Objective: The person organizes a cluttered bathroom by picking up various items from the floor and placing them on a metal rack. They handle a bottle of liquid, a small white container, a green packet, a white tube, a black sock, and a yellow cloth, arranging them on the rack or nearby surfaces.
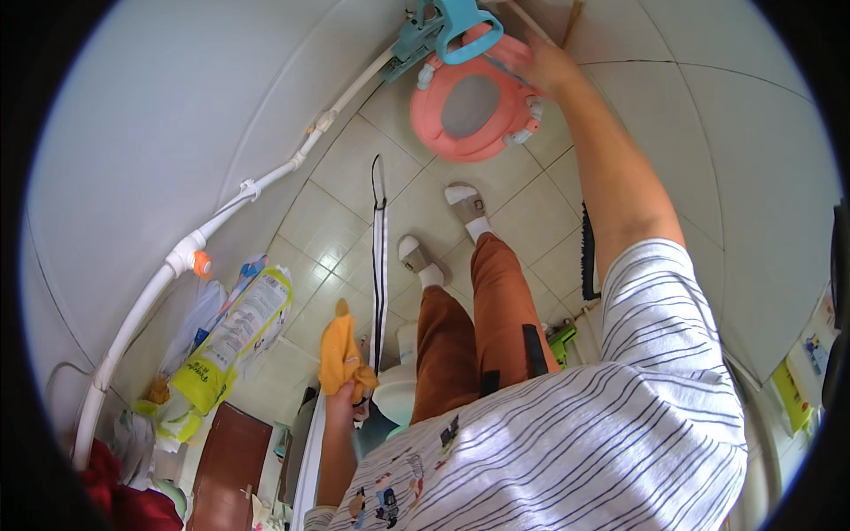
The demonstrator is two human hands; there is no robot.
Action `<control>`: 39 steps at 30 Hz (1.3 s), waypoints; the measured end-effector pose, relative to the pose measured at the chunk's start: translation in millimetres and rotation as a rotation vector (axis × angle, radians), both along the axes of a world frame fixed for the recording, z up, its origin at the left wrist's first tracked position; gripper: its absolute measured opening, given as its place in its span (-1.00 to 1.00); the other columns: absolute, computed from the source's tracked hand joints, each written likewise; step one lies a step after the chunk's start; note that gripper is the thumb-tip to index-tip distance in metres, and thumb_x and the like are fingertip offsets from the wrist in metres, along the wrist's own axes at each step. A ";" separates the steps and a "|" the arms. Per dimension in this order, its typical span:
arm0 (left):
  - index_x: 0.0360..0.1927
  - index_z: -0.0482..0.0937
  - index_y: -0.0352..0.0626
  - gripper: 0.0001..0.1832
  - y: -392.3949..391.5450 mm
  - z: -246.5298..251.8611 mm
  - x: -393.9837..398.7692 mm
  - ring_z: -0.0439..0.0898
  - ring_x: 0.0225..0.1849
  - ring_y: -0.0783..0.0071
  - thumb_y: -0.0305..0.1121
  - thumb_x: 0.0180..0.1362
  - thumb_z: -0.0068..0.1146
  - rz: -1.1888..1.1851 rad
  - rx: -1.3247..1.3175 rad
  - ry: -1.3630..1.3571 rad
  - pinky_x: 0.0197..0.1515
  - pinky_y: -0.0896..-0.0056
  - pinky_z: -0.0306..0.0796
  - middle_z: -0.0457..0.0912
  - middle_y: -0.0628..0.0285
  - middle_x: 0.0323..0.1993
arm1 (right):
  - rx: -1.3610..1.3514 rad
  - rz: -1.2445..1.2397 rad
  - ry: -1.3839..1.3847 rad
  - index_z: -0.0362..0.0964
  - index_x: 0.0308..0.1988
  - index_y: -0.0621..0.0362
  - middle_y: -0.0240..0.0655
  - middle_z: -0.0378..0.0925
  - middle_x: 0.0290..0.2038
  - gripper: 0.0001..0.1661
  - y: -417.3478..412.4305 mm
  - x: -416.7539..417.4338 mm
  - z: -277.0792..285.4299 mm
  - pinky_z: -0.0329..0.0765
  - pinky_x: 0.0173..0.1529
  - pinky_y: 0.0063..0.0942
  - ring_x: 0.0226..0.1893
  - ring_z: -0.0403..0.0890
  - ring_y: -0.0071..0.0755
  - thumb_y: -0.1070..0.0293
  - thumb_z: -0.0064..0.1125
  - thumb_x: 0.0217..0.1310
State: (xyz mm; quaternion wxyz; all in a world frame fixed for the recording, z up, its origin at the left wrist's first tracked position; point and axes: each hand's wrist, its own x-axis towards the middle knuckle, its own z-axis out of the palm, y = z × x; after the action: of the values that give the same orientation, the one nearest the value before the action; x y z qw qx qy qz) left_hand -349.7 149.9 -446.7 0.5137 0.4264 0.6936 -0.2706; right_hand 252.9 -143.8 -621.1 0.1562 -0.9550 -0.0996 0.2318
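My left hand grips a crumpled yellow cloth, which stands up out of the fist at the lower middle. My right hand reaches to the far end of the room, at the right edge of a round pink plastic seat with a grey centre and white-grey fittings, seemingly a child's potty seat. The fingers there are blurred and partly hidden, so a hold on it cannot be made out. Over the seat's upper left juts a blue plastic piece with a loop handle.
White pipe with an orange-capped fitting runs along the left wall. Green-and-white plastic packages hang below it. A black-and-white strap hangs over the tiled floor. A black-bristled brush and green tool are at right.
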 end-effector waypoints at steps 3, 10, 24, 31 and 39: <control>-0.03 0.45 -0.10 -0.72 -8.0 6.1 -26.6 0.37 -0.73 0.52 -0.23 0.25 0.04 -0.004 -0.067 0.022 -0.78 0.55 0.11 0.51 0.29 -0.51 | -0.244 0.162 0.063 0.41 -0.06 0.26 0.09 0.59 -0.14 -0.66 -3.3 -14.1 -4.5 0.54 -0.04 -0.05 -0.10 0.61 0.17 0.33 0.06 0.18; -0.05 0.54 -0.18 -0.73 -4.4 42.2 -35.9 0.46 -0.61 0.57 -0.27 0.28 0.01 -0.253 0.019 0.014 -0.72 0.47 0.22 0.57 0.28 -0.43 | -0.275 -0.046 0.069 0.39 -0.13 0.29 0.11 0.60 -0.16 -0.69 -58.8 -103.2 36.8 0.54 -0.02 -0.03 -0.12 0.62 0.19 0.30 -0.03 0.22; 0.00 0.54 -0.17 -0.69 30.5 40.3 -105.1 0.46 -0.63 0.56 -0.29 0.23 -0.01 -0.354 -0.017 -0.102 -0.75 0.51 0.20 0.60 0.30 -0.41 | -0.254 -0.645 0.029 0.09 0.24 0.40 0.24 0.52 -0.06 -0.34 -157.1 -274.3 122.2 0.46 0.06 -0.02 -0.03 0.56 0.25 0.34 -0.01 0.20; -0.02 0.57 -0.17 -0.68 37.6 30.2 -131.2 0.40 -0.68 0.61 -0.27 0.22 0.02 -0.329 -0.007 -0.147 -0.77 0.53 0.13 0.56 0.32 -0.46 | -0.445 -0.207 -0.054 0.07 0.28 0.36 0.17 0.57 -0.10 -0.33 -151.2 -259.1 8.8 0.55 -0.01 -0.11 -0.09 0.63 0.14 0.41 -0.07 0.19; -0.07 0.53 -0.20 -0.71 19.5 31.7 -127.8 0.39 -0.69 0.55 -0.25 0.23 0.03 -0.247 -0.049 0.054 -0.75 0.51 0.17 0.51 0.27 -0.50 | -0.365 -0.096 0.129 0.27 0.17 0.23 0.02 0.54 0.01 -0.36 -41.3 -185.1 -36.1 0.54 0.03 -0.14 -0.07 0.60 0.13 0.18 0.12 0.14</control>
State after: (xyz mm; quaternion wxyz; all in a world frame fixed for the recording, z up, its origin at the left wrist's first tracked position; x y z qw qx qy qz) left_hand -477.5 169.4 -415.1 0.4678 0.4887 0.6424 -0.3600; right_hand 67.8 -185.2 -657.1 -0.0025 -0.9542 0.0002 0.2992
